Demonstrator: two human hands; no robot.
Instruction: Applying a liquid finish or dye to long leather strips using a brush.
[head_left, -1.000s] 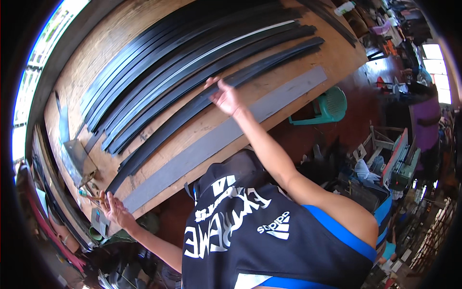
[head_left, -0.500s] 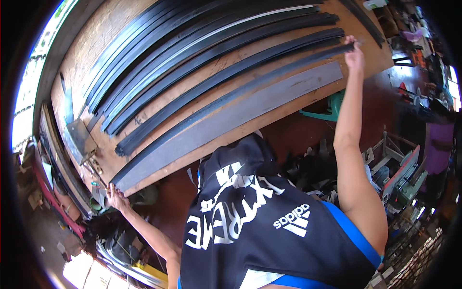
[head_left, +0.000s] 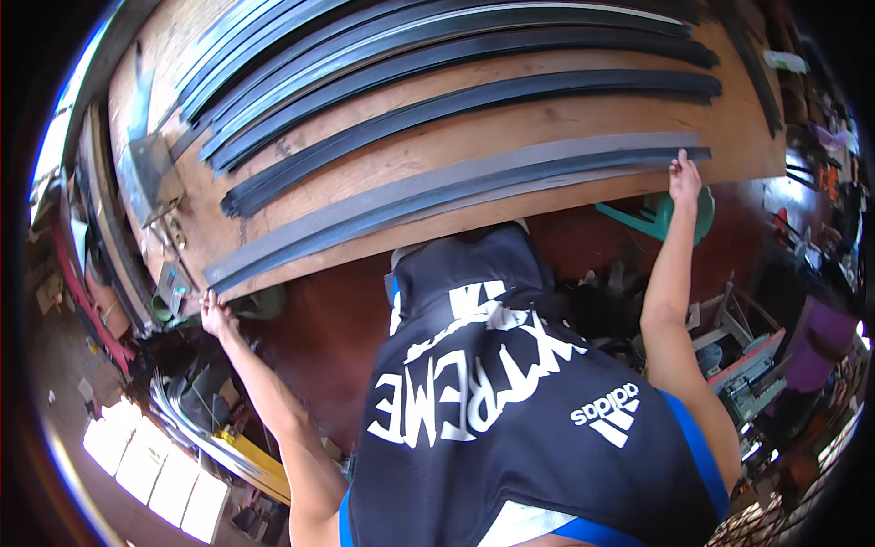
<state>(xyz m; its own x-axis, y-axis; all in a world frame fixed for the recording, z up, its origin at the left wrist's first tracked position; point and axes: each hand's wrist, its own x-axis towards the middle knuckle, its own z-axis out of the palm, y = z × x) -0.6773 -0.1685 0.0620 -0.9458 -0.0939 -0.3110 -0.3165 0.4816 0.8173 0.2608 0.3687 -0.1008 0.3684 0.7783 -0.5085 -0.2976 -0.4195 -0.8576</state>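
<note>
A long, thin dark strip (head_left: 547, 166) stretches between my two hands. It lies over a wider flat grey strip (head_left: 301, 230) along the near edge of the wooden table (head_left: 547, 117). Its left end is pinched by my left hand (head_left: 217, 314), just off the table's near left corner. Near the other end, my right hand (head_left: 684, 178) has its fingers closed on the dark strip, and a short tip sticks out past them. Farther back, bundles of similar dark strips (head_left: 437, 111) lie side by side across the tabletop.
A metal fixture (head_left: 150, 164) sits at the table's left end. A green plastic stool (head_left: 702, 214) stands beneath the right edge. Dark strips (head_left: 752, 68) lie crosswise at the far right. Cluttered tools and a machine frame (head_left: 738, 351) occupy the floor to the right.
Both hands have brought the dark strip nearer to me, from beyond the grey strip to on top of it. My view has also shifted.
</note>
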